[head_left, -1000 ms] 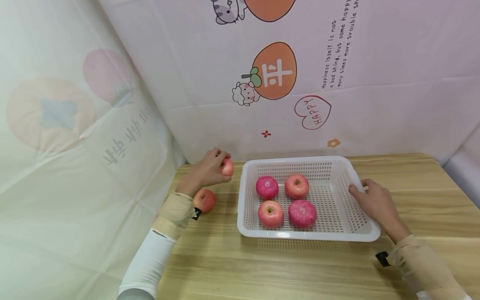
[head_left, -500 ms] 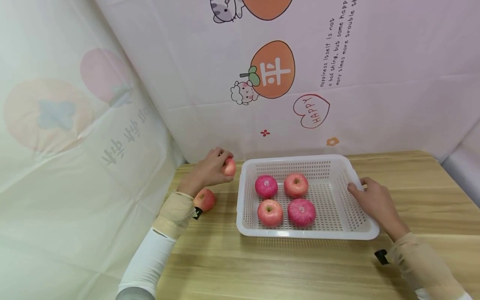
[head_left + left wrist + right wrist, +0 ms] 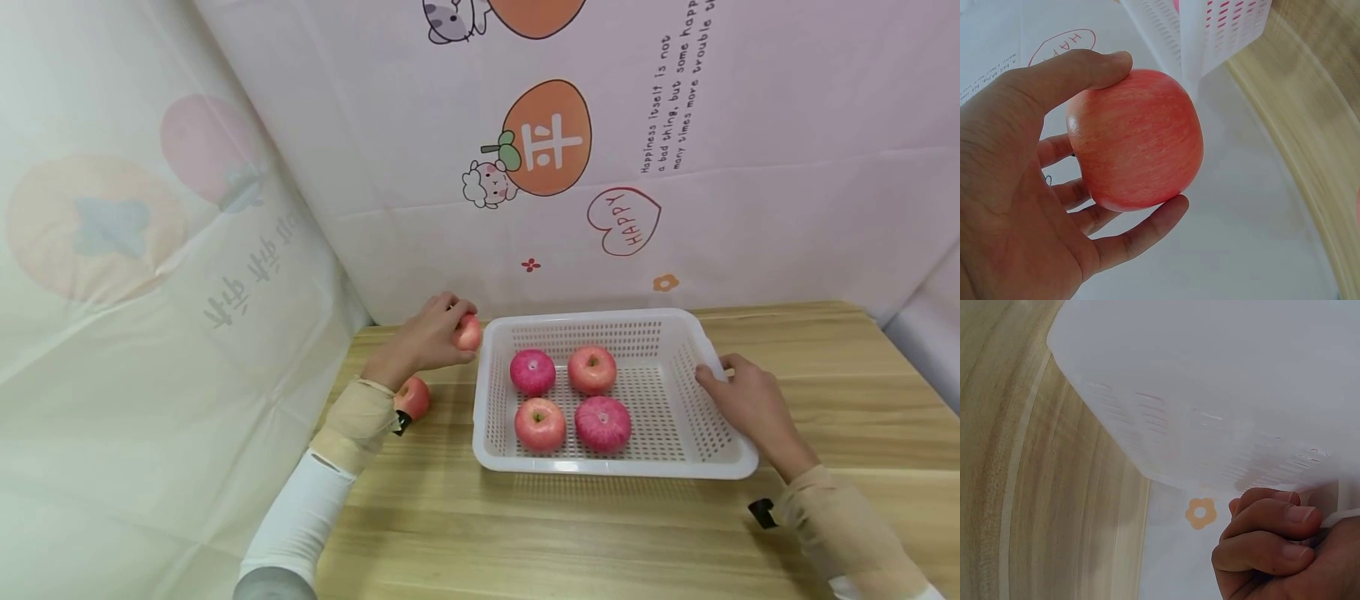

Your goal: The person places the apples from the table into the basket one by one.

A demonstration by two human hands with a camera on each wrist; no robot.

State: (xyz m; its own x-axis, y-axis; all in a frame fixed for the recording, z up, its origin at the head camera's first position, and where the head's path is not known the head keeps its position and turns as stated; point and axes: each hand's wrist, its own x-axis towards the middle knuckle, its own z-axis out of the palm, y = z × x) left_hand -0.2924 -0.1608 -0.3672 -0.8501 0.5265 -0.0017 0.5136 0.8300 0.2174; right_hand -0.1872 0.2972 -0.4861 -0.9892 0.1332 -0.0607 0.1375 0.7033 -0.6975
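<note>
A red apple [image 3: 1141,140] is held between the thumb and fingers of my left hand [image 3: 431,337], close by the left rim of a white plastic basket [image 3: 615,468]. Inside the basket sit two pale red apples, one at the back [image 3: 592,370] and one at the front [image 3: 540,425]. Beside them are two deep pink fruits, one at the back [image 3: 532,372] and a larger one [image 3: 602,423] at the front. My right hand [image 3: 753,408] grips the basket's right rim, with its fingers curled under the edge in the right wrist view [image 3: 1266,537].
Another red apple [image 3: 414,398] lies on the wooden table [image 3: 480,533] behind my left wrist, partly covered by it. A printed white cloth [image 3: 420,242] hangs along the back and the left side of the table.
My left hand has moved a little to the right with the apple, nearer the basket's left rim. The right hand and the basket stay in place.
</note>
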